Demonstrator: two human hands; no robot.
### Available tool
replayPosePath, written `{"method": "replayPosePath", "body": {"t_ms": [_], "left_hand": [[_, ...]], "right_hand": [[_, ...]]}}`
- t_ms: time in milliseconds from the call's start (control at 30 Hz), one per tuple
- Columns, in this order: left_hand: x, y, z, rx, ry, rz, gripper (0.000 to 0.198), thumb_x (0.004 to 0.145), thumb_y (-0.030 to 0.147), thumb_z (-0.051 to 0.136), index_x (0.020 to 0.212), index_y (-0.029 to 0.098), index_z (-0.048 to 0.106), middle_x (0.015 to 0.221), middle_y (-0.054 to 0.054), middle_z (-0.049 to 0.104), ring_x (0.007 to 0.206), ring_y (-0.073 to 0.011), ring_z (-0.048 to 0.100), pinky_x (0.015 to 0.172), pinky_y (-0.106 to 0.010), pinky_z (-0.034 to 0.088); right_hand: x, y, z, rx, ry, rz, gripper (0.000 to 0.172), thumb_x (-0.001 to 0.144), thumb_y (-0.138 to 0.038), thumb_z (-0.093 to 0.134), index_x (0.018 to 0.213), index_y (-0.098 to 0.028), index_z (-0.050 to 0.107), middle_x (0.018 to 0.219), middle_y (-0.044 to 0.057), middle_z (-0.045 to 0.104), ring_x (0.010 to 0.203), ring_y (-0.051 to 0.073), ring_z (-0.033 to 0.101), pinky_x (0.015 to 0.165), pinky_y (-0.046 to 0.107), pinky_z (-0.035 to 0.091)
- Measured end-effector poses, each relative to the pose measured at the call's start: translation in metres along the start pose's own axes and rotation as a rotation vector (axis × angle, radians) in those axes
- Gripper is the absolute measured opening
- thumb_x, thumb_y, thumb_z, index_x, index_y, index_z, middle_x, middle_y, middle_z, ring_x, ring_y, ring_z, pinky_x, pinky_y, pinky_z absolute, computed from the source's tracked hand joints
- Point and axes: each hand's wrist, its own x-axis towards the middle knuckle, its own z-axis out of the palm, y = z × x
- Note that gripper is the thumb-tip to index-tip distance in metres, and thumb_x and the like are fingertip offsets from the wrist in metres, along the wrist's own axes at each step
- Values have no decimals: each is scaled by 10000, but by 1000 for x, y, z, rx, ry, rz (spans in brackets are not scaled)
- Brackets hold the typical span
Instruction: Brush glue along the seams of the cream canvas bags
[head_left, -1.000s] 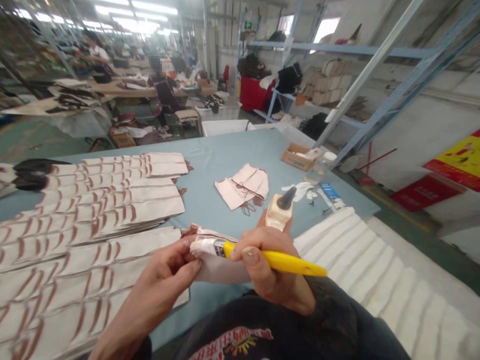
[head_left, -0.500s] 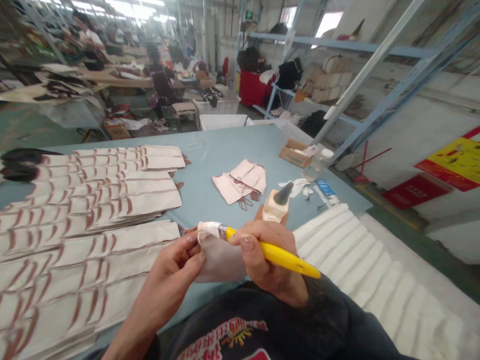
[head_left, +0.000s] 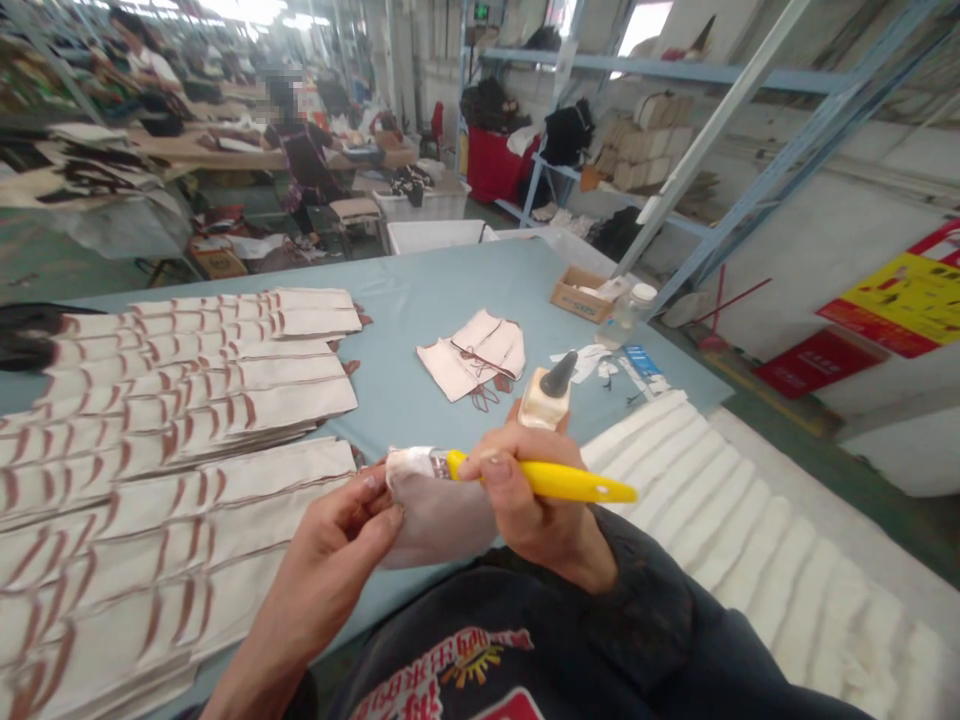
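My left hand (head_left: pixel 349 540) pinches the edge of a pale fabric piece (head_left: pixel 442 525), which hangs below the fingers. In my right hand (head_left: pixel 532 490) is a paintbrush with a yellow handle (head_left: pixel 577 482); its white bristles lie against the top edge of the fabric. The same hand also keeps hold of a cream squeeze bottle (head_left: pixel 541 403) with a dark conical nozzle, standing out behind the fingers. Beyond both hands, a cream fabric piece with brown trim and thin cords (head_left: pixel 472 355) lies on the blue-grey tabletop (head_left: pixel 397 365).
Rows of stacked cream pieces with brown edging (head_left: pixel 202 500) cover the left side. White padded strips (head_left: pixel 742 530) lie on the right. A cardboard box (head_left: pixel 581 293), a clear jar (head_left: pixel 630 315) and white scraps sit at the back right. Two people work at tables behind.
The view has shifted slightly, moving the scene a little up and left. The brush handle sits flatter, its bristles still on the fabric edge. Both hands keep their holds.
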Motion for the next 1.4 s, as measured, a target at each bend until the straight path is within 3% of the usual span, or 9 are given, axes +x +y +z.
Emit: {"method": "replayPosePath", "body": {"t_ms": [233,433,533,633,733,800,1000,1200,1400], "left_hand": [[-1,0,2,20,14,14,91,812,273,771,844,189,786,705,0,688,679,-169,616,644,-234,542],[2,3,7,192,44,72,85,786,250,733,799,193,795,741,-10,708,663,-159,602,615,-216,520],[3,0,6,182,57,106,149,803,245,697,879,210,820,817,-25,763,764,-189,670,736,-245,563],[2,-7,3,233,98,164,125,811,233,693,826,220,816,793,-19,769,736,-189,672,721,-247,556],[0,-13,3,307,139,230,145,835,236,681,738,233,789,738,-12,757,714,-198,677,699,-254,544],[-2,-15,5,341,177,241,176,856,252,668,720,244,780,716,-13,753,718,-209,683,708,-264,547],[-2,-14,10,412,208,275,161,827,229,662,711,254,772,668,3,724,636,-194,668,651,-255,537],[5,-16,11,429,152,305,203,807,200,629,686,240,788,636,12,719,575,-179,635,607,-249,520],[6,-20,9,387,98,250,229,814,202,622,707,242,821,695,-13,778,670,-218,705,674,-269,553]], "right_hand": [[-3,-3,-1,-13,-40,-1,269,1007,-264,546,765,-250,663,666,-28,749,549,130,688,544,242,543],[-5,10,-3,33,63,68,260,1032,-292,569,814,-240,701,703,-22,736,562,122,646,547,242,511],[-4,14,-7,191,211,191,295,1064,-357,571,830,-234,705,707,-27,699,501,90,554,451,202,431],[0,14,-8,334,339,294,384,1045,-442,607,740,-212,651,595,-52,568,426,64,434,367,173,317],[0,11,-5,411,310,388,433,1030,-490,616,708,-201,625,558,-67,522,368,44,325,329,173,254],[-5,8,-1,418,262,403,419,1043,-481,593,737,-200,646,570,-58,560,363,46,333,338,180,287],[-26,0,1,181,81,163,340,1058,-371,537,785,-238,691,634,-16,688,516,126,606,530,266,529],[-23,7,-4,78,-131,-256,300,1085,-330,473,848,-242,634,555,-65,604,443,103,527,492,260,455],[-15,11,-16,163,-157,-136,316,1062,-317,500,789,-245,642,574,-59,655,448,87,561,515,234,490]]}}
